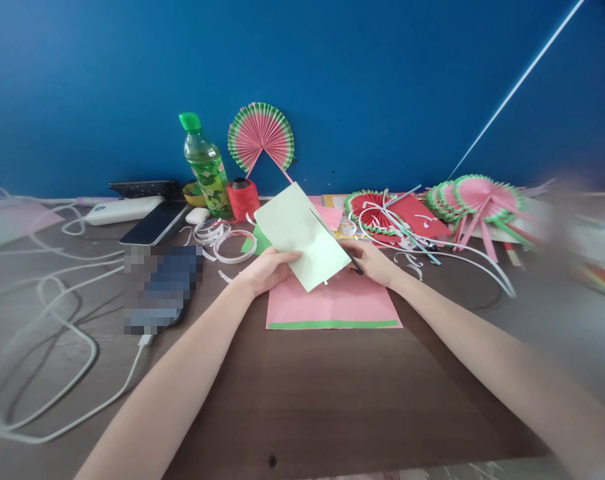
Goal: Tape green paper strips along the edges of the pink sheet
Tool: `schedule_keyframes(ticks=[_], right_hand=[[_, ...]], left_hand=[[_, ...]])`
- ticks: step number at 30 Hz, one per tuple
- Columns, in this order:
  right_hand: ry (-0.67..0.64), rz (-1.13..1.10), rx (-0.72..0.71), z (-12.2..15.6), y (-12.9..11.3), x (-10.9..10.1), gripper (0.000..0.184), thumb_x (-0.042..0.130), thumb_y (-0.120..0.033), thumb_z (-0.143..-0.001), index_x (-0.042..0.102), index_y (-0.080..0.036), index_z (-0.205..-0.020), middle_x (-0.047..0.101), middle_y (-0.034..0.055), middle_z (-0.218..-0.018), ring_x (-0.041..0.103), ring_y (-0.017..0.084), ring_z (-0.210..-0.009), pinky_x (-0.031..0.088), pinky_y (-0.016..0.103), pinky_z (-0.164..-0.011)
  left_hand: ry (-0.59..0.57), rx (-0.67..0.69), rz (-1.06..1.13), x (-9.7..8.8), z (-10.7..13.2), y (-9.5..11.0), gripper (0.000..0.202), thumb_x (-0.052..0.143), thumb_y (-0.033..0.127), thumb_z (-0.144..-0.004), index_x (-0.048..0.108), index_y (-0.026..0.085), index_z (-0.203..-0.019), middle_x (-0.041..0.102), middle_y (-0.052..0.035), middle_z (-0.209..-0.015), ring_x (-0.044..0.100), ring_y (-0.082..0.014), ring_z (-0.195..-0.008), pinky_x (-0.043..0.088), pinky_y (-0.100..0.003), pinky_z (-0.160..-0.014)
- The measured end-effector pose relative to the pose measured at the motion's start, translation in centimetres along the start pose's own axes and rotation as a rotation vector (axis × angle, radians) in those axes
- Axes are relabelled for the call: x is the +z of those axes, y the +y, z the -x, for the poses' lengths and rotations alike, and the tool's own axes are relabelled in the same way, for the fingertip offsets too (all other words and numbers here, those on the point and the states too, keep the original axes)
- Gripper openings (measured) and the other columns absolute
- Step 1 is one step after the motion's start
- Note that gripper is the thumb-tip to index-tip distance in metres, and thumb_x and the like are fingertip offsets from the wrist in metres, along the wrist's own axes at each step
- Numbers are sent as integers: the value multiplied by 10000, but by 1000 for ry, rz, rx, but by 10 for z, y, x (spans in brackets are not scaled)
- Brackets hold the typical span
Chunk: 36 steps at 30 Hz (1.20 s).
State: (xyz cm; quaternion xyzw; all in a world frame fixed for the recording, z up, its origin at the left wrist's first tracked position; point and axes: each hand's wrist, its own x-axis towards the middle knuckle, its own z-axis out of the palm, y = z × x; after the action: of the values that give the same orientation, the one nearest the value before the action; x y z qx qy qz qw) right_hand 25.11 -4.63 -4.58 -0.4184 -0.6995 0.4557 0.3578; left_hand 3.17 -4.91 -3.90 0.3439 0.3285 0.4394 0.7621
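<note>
a: state of the left hand?

b: fingers closed on the near left edge of the pale green paper, thumb on top.

a: right hand?

b: fingers closed around the dark scissors at the paper's right edge. blade opening: cannot tell.

a: paper position?

b: tilted, above the far part of the pink paper. that lies on the brown table, green strip along its near edge. the pleated fan stands on the far side.
</note>
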Motion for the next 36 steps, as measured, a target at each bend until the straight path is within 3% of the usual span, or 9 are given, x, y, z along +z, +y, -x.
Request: schedule_keyframes(ticks=[8, 12, 23, 36], right_hand=[[9, 25, -25, 0, 1, 0, 429, 537, -234, -642, 663, -144, -1042, 674, 54, -900, 550, 148, -671, 422, 250, -542], [-8, 10, -6, 0, 0, 1, 432, 529, -229, -646, 649, -137, -1050, 639, 27, -765, 476, 108, -556, 389, 239, -497], [-22, -33, -32, -1, -3, 1, 306, 562, -242, -677, 646, -129, -949, 487, -36, -558, 405, 87, -509, 359, 229, -490], [-23, 26, -77, -3, 4, 0, 353, 524, -206, -684, 663, -139, -1002, 568, -7, -620, 438, 94, -508, 381, 238, -497]], left_hand=[[18, 22, 45, 1, -1, 1, 249, 568, 141, -802, 639, 124, -1040, 685, -119, -1066, 624, -253, -1027, 438, -424, -1000], [3, 23, 80, -4, -4, 2, 250, 537, 158, -822, 634, 134, -1051, 700, -97, -1020, 645, -233, -970, 437, -432, -996], [31, 101, 59, -7, -7, 0, 179, 519, 86, -809, 630, 90, -950, 709, -117, -930, 637, -241, -1001, 423, -429, -1012], [30, 105, 42, -8, -7, 0, 171, 527, 100, -808, 628, 93, -946, 701, -124, -972, 608, -253, -1062, 407, -438, -1036]])
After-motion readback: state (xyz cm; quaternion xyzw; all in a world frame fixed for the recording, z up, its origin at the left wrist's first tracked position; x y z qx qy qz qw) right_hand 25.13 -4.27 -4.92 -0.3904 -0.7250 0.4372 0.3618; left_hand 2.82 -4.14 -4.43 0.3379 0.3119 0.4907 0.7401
